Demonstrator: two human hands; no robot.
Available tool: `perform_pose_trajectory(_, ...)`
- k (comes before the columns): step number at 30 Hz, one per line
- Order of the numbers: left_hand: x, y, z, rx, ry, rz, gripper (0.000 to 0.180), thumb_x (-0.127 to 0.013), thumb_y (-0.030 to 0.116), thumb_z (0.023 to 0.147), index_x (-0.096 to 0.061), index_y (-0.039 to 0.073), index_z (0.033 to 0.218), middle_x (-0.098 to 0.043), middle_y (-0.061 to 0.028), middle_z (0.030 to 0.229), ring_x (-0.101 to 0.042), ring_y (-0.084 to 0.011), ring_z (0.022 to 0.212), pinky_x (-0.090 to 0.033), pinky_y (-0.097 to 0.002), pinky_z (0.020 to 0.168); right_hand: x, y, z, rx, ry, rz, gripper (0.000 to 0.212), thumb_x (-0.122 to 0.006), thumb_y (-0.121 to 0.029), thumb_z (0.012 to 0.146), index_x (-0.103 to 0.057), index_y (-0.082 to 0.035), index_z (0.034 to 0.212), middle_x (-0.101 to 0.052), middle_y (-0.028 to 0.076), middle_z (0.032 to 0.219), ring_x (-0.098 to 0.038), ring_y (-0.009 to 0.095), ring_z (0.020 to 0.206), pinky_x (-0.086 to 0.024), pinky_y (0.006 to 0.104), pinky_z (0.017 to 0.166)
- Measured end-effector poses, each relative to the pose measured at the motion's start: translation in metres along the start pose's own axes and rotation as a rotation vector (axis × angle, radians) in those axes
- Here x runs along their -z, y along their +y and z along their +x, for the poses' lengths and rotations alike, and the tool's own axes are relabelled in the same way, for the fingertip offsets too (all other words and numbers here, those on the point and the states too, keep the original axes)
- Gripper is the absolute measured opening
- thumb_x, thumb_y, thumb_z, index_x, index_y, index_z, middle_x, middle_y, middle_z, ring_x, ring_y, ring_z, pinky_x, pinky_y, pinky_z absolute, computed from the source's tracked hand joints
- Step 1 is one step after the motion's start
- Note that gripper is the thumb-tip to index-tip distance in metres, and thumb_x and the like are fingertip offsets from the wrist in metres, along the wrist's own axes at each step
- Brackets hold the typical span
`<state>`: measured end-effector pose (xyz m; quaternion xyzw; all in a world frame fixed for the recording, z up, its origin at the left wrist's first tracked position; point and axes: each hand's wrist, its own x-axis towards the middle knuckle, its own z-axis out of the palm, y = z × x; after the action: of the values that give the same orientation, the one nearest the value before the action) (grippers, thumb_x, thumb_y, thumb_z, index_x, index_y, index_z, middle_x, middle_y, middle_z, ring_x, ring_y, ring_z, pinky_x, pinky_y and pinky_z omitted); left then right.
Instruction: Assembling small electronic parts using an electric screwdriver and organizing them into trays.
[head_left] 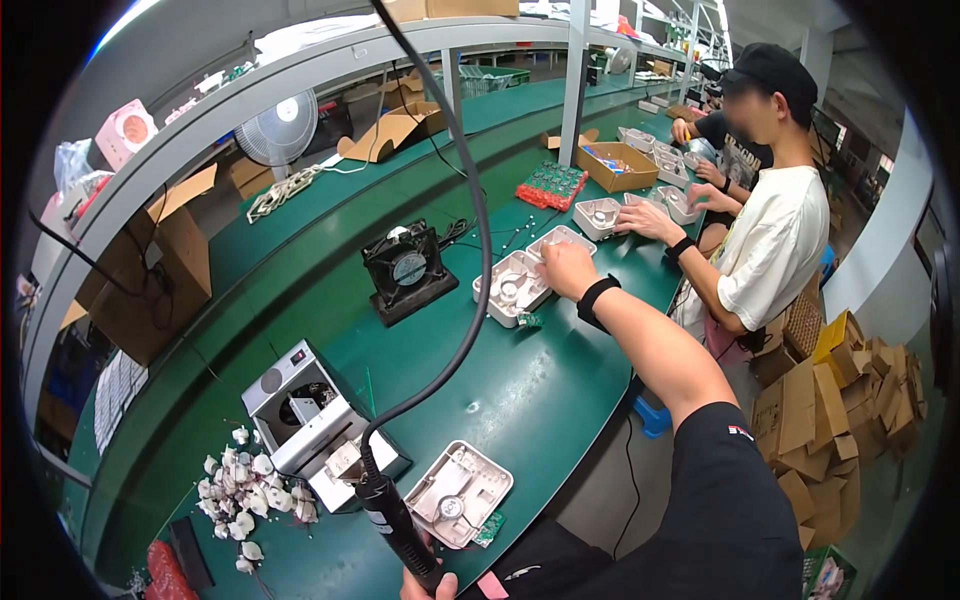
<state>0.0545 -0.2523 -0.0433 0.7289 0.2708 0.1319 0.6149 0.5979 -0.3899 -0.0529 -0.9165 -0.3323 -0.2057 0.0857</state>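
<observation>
My left hand, at the lower edge, is closed around a black electric screwdriver with a thick cable rising from it. Beside the tool lies an open white plastic housing with a round speaker-like part and a small green circuit board at its corner. My right arm stretches forward across the bench. The right hand has its fingers curled at the rim of another white housing; its fingertips are partly hidden. Just left of that hand sits a further open housing with a round part inside.
A grey metal device stands at left, near a heap of small white parts with wires. A black fan sits farther back. Green boards lie on red wrap. A co-worker handles white housings at right.
</observation>
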Motion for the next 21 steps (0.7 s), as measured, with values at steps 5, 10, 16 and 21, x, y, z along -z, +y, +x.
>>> perform_pose_trajectory(5, 0.003, -0.006, 0.004, 0.012, 0.042, -0.075, 0.051, -0.063, 0.021, 0.094, -0.050, -0.006, 0.135, -0.063, -0.0228, 0.122, -0.061, -0.0351, 0.110, -0.046, -0.0400, 0.096, 0.005, -0.017, 0.000, 0.031, 0.160, -0.018, 0.020, -0.072, -0.023, 0.082, -0.065, -0.005, 0.088, -0.069, 0.017, 0.080, -0.068, 0.036, 0.075, -0.053, 0.0481, 0.065)
perform_pose_trajectory(10, 0.005, -0.019, 0.010, -0.150, 0.093, 0.045, 0.035, -0.070, 0.017, 0.085, -0.057, -0.003, 0.111, -0.066, -0.0173, 0.092, -0.065, -0.0316, 0.081, -0.050, -0.0389, 0.075, 0.095, -0.142, -0.088, 0.235, -0.069, 0.377, 0.026, -0.073, -0.028, 0.084, -0.067, -0.006, 0.096, -0.071, 0.013, 0.083, -0.068, 0.033, 0.072, -0.053, 0.0429, 0.062)
perform_pose_trajectory(16, 0.006, -0.026, 0.013, -0.142, 0.039, -0.003, 0.035, -0.070, 0.017, 0.086, -0.056, -0.004, 0.111, -0.066, -0.0173, 0.093, -0.065, -0.0324, 0.082, -0.050, -0.0388, 0.075, 0.108, -0.200, -0.159, 0.225, -0.527, 0.537, 0.029, -0.069, -0.033, 0.088, -0.068, -0.004, 0.091, -0.071, 0.013, 0.075, -0.068, 0.035, 0.071, -0.054, 0.0444, 0.065)
perform_pose_trajectory(21, 0.004, -0.015, 0.003, -0.105, 0.000, -0.056, 0.053, -0.063, 0.015, 0.085, -0.049, -0.005, 0.131, -0.059, -0.0172, 0.124, -0.059, -0.0269, 0.106, -0.045, -0.0367, 0.093, 0.106, -0.188, -0.165, 0.245, -0.566, 0.679, 0.024, -0.065, -0.027, 0.090, -0.067, -0.003, 0.084, -0.069, 0.015, 0.072, -0.066, 0.037, 0.067, -0.053, 0.0454, 0.064)
